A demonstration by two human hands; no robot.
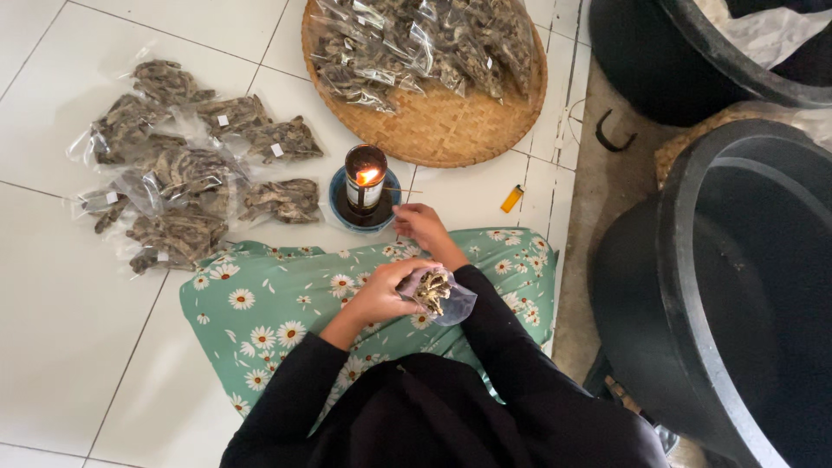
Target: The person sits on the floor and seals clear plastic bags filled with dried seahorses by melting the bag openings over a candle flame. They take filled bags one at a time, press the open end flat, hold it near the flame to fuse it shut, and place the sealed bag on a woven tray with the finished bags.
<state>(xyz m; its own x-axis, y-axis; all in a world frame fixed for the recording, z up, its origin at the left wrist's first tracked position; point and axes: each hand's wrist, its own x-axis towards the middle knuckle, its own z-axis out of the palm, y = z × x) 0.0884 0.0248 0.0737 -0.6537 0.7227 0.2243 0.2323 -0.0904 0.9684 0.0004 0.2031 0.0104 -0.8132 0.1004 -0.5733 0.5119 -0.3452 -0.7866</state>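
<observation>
Gripping 1 bag [438,295] w/ left hand [381,290], 1 candle [365,178] lit.

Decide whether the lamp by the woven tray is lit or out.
Lit: the lamp shows an orange flame at its top, standing upright on a blue saucer.

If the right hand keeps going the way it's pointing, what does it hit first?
The right hand points up-left across the floor; it would probably first meet the blue saucer under the lit candle jar, though height is hard to judge.

Clear sealed bags [186,169] of brown dried pieces, with small white labels [277,150], lie left of the candle [365,178]. More clear bags [425,43] fill the woven tray [451,130] above it. One small clear bag [438,295] sits below it.
</observation>
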